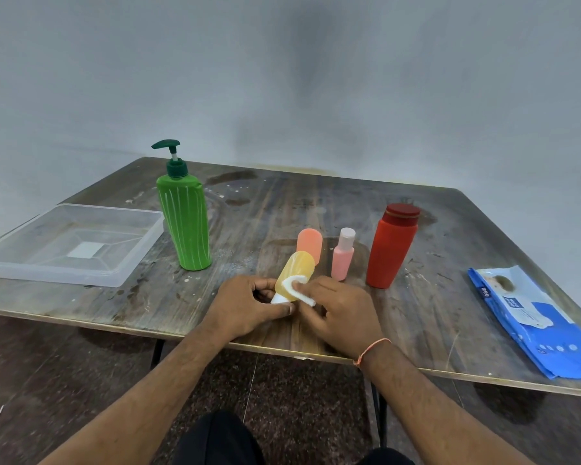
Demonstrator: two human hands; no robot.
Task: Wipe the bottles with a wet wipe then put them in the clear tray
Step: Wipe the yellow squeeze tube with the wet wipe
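Near front table edge (182, 333) — left hand (249, 307) grips yellow bottle (294, 273), right hand (342, 313) wiping.

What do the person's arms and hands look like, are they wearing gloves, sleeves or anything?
Both hands are bare: no gloves on the left hand or the right hand. The forearms are uncovered, with no sleeves in view. The only thing worn is a thin orange thread bracelet around the right wrist. No rings or watch show.

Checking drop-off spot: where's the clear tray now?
Head view: the clear tray sits empty at the table's left edge, just left of the green pump bottle.
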